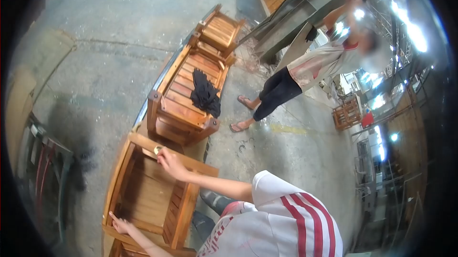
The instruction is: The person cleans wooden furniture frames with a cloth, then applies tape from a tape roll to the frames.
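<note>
In the head view, my right hand (pixel 171 164) is closed at the upper rail of an open wooden frame (pixel 205 166). A small pale yellow piece (pixel 157 150) shows at its fingertips, too small to name. Lower left, my left hand (pixel 122 224) rests at the frame's far corner, its index finger stretched out and touching the wood, with nothing seen in it. Inside the frame lie a flat light-brown panel (pixel 148 180) and a slatted side (pixel 175 209).
Beyond stands a slatted wooden piece (pixel 179 99) with a black cloth (pixel 205 94) on it, then another wooden piece (pixel 219 30). A person (pixel 310 71) in sandals stands at the upper right. A metal frame (pixel 52 176) is at the left, wooden crates (pixel 347 114) at the right.
</note>
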Tool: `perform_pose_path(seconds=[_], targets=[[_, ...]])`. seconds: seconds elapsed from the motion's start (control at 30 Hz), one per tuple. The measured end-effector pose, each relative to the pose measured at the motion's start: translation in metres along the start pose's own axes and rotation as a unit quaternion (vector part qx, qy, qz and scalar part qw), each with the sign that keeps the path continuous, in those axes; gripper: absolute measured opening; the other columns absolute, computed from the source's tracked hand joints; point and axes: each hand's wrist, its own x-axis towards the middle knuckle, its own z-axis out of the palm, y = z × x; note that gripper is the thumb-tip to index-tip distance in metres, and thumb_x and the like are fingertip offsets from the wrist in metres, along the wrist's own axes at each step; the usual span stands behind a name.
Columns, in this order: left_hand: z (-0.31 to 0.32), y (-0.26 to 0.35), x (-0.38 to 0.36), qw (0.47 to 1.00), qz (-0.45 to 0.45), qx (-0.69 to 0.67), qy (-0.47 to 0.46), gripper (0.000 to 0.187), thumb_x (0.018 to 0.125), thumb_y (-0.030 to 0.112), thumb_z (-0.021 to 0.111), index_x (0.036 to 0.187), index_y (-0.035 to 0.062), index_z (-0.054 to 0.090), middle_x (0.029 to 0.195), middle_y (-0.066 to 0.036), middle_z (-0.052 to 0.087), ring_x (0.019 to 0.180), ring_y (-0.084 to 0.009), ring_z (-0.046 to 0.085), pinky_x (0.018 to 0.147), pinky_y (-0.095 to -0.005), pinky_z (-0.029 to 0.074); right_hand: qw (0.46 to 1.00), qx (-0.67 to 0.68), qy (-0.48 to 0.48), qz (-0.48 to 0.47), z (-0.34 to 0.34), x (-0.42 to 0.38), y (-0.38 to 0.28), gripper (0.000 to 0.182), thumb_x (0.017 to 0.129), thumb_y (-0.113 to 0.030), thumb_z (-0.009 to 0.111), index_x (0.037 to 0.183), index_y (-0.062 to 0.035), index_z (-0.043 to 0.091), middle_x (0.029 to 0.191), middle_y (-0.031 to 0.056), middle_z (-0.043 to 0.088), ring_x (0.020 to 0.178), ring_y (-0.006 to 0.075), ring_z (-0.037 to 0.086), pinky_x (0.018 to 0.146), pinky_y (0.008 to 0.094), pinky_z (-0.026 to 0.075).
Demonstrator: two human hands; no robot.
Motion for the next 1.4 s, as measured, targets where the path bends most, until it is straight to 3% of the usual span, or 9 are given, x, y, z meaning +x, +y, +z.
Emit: perform_pose_path(seconds=[0.07, 0.17, 0.2, 0.23, 0.33, 0.53, 0.8, 1.2, 1.4], targets=[[-0.017, 0.016, 0.002, 0.986, -0.044, 0.095, -0.130, 0.044, 0.076, 0.028, 0.085, 0.074, 0.0113, 0.044, 0.055, 0.002, 0.035, 0.043, -0.0096, 0.038, 0.039, -0.0240, 0.033, 0.995, -0.079, 0.050, 0.027, -0.012, 0.029, 0.020, 0.011, 0.095, -0.014, 0.050, 0.102, -0.0049, 0.048, 0.083, 0.0188, 0.066, 0.079, 0.0388, 0.066, 0.068, 0.0449, 0.051], [-0.033, -0.004, 0.028, 0.903, 0.376, 0.087, -0.188, 0.043, 0.080, 0.037, 0.080, 0.079, 0.0063, 0.050, 0.066, -0.006, 0.051, 0.059, -0.0168, 0.055, 0.055, -0.0281, 0.050, 0.979, -0.173, 0.082, 0.072, -0.022, 0.056, 0.063, 0.012, 0.094, -0.014, 0.049, 0.102, -0.0056, 0.046, 0.084, 0.0224, 0.065, 0.079, 0.0425, 0.064, 0.069, 0.0507, 0.050], [-0.037, 0.029, -0.007, 0.941, 0.271, 0.131, -0.158, 0.047, 0.082, 0.039, 0.077, 0.096, -0.0015, 0.056, 0.090, -0.016, 0.064, 0.084, -0.0241, 0.064, 0.078, -0.0333, 0.054, 0.955, -0.251, 0.080, 0.137, -0.022, 0.065, 0.076, 0.013, 0.093, -0.014, 0.049, 0.102, -0.0053, 0.045, 0.086, 0.0238, 0.065, 0.079, 0.0433, 0.064, 0.068, 0.0532, 0.050], [-0.038, 0.073, -0.045, 0.892, 0.302, 0.336, -0.010, 0.047, 0.084, 0.030, 0.077, 0.108, -0.0063, 0.058, 0.098, -0.020, 0.063, 0.088, -0.0252, 0.062, 0.081, -0.0333, 0.053, 0.950, -0.270, 0.080, 0.135, -0.021, 0.069, 0.092, 0.025, 0.097, -0.026, 0.045, 0.104, -0.0020, 0.049, 0.081, 0.0216, 0.065, 0.074, 0.0416, 0.065, 0.062, 0.0540, 0.052], [-0.079, 0.080, -0.022, 0.862, 0.245, 0.441, -0.045, 0.047, 0.096, 0.034, 0.060, 0.111, -0.0102, 0.057, 0.105, -0.024, 0.064, 0.090, -0.0324, 0.060, 0.083, -0.0407, 0.048, 0.944, -0.280, 0.033, 0.175, -0.016, 0.080, 0.114, 0.019, 0.094, -0.024, 0.053, 0.102, -0.0065, 0.051, 0.086, 0.0186, 0.067, 0.078, 0.0401, 0.067, 0.067, 0.0516, 0.054], [-0.086, 0.052, -0.018, 0.959, -0.057, 0.273, -0.056, 0.087, 0.094, 0.069, 0.033, 0.126, -0.0087, 0.055, 0.124, -0.017, 0.061, 0.119, -0.0282, 0.054, 0.100, -0.0350, 0.041, 0.966, -0.075, -0.058, 0.242, 0.028, 0.086, 0.234, 0.021, 0.090, -0.019, 0.060, 0.098, 0.0003, 0.060, 0.092, 0.0173, 0.067, 0.089, 0.0229, 0.067, 0.078, 0.0373, 0.051], [-0.090, 0.063, -0.026, 0.978, -0.124, 0.147, -0.085, 0.083, 0.093, 0.069, 0.037, 0.143, 0.0040, 0.039, 0.138, -0.015, 0.050, 0.120, -0.0271, 0.053, 0.099, -0.0386, 0.045, 0.929, -0.032, -0.036, 0.367, 0.026, 0.098, 0.185, 0.022, 0.086, -0.016, 0.060, 0.101, 0.0004, 0.062, 0.095, 0.0116, 0.066, 0.091, 0.0205, 0.061, 0.081, 0.0325, 0.048], [-0.079, 0.195, -0.075, 0.992, 0.111, 0.015, -0.059, 0.073, 0.099, 0.058, 0.035, 0.152, 0.0079, 0.023, 0.155, -0.010, 0.029, 0.140, -0.0254, 0.031, 0.115, -0.0380, 0.026, 0.934, 0.220, -0.038, 0.278, 0.038, 0.167, 0.035, 0.018, 0.091, -0.015, 0.059, 0.105, -0.0030, 0.059, 0.098, 0.0084, 0.064, 0.092, 0.0167, 0.059, 0.083, 0.0304, 0.047], [-0.095, 0.162, -0.057, 0.988, 0.153, -0.013, 0.006, 0.074, 0.102, 0.055, 0.030, 0.151, 0.0015, 0.018, 0.157, -0.012, 0.023, 0.141, -0.0240, 0.028, 0.116, -0.0369, 0.022, 0.941, 0.252, -0.066, 0.218, 0.048, 0.157, 0.070, 0.015, 0.093, -0.014, 0.057, 0.105, -0.0052, 0.055, 0.094, 0.0046, 0.060, 0.087, 0.0140, 0.059, 0.074, 0.0298, 0.050]])
